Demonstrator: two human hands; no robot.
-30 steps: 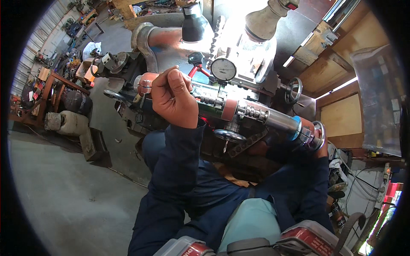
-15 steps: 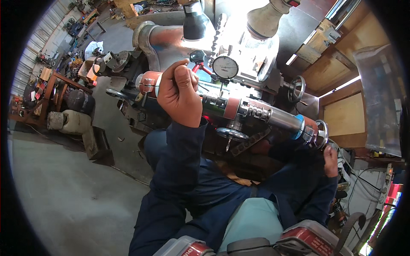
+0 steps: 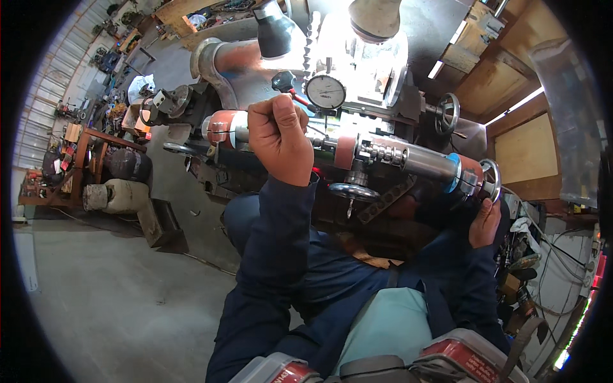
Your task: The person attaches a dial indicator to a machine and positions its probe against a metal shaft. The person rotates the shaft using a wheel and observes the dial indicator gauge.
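Note:
My left hand [image 3: 282, 140] is raised in front of the machine, fingers curled in and thumb pressed over them. Whatever it may grip is hidden. Just behind and right of it stands a round white dial indicator [image 3: 325, 92], near a red arm with a black knob [image 3: 283, 81]. A long metal spindle [image 3: 431, 167] with red-brown clamps runs across, carrying a ring-stepped shaft part [image 3: 383, 154]. At the spindle's right end is a chrome handwheel [image 3: 491, 181]. My right hand [image 3: 485, 225] closes on that wheel's lower rim, its fingers partly hidden.
Below the spindle sits another handwheel [image 3: 353, 191]; a third handwheel [image 3: 448, 113] stands behind it. Two lamp heads [image 3: 279, 33] hang over the bright machine bed. Wooden panels [image 3: 520, 150] border the right. A gas cylinder [image 3: 115, 195] and a rusty frame [image 3: 96, 143] stand at left.
The whole view has shifted slightly. My right hand has come up closer around the handwheel's lower rim. My left hand stays closed and raised, a little nearer the spindle's middle.

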